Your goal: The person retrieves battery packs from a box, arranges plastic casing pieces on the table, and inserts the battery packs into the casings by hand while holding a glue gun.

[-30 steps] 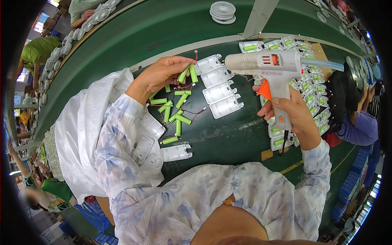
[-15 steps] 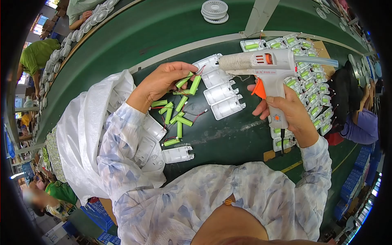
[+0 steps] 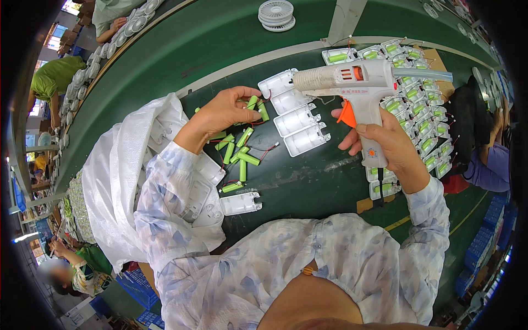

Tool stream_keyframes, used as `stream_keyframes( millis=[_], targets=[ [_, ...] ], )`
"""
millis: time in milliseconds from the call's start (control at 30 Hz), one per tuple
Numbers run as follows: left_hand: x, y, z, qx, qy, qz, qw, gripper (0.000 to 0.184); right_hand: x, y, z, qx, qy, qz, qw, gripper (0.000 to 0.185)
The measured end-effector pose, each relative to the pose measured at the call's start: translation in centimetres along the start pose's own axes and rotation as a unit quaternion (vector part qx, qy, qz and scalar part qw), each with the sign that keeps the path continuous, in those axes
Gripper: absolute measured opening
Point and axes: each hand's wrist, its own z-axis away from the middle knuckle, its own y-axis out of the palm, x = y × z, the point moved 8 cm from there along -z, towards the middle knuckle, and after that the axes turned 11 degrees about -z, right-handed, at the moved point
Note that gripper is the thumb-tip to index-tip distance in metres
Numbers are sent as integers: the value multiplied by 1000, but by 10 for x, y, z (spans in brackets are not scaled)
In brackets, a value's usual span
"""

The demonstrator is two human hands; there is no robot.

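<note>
Fan grilles [image 3: 276, 16] shifted left; battery [image 3: 252, 102] pinched by left hand [image 3: 225, 114], glue gun [image 3: 367, 91] gripped by right hand [image 3: 389, 139]; tangled leads [image 3: 268, 149] could be snagged.

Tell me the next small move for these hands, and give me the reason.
I'd probably lay the green cell from the left grip into the top white casing: that casing shows no cell inside and lies just beside that hand. The right grip is taken up with the glue gun, whose front end points toward the same casing.
</note>
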Motion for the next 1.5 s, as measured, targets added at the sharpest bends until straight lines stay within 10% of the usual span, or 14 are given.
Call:
stream_keyframes(
  millis=[133,433,667,900,1067,1167,1267,1400,1500],
  targets=[
    [-15,-12,2,-122,82,-356,923,41,0,-3,0,-7,3,-22,1000,50],
    [8,-13,-12,-9,-86,-227,970,22,1,-6,2,-17,-4,-29,999,49],
    [9,-2,-7,20,-41,182,982,27,0,-3,-1,-19,0,-18,1000,48],
    [6,-20,-2,-105,34,-47,993,20,1,4,-9,-5,-4,-23,1000,49],
    [14,-15,5,-84,-43,255,962,27,0,7,-9,-5,-5,-23,1000,49],
    [25,-21,3,-141,-46,245,958,26,0,9,-9,-1,-5,-15,1000,49],
    [16,-38,0,-185,59,-60,979,30,-1,9,-10,-3,-1,-16,1000,49],
    [16,-38,7,-143,-12,131,981,33,-1,9,-12,0,-7,-21,1000,48],
    [12,-44,8,-172,-3,-2,985,35,-1,9,-12,1,-9,-23,1000,48]
  ],
)
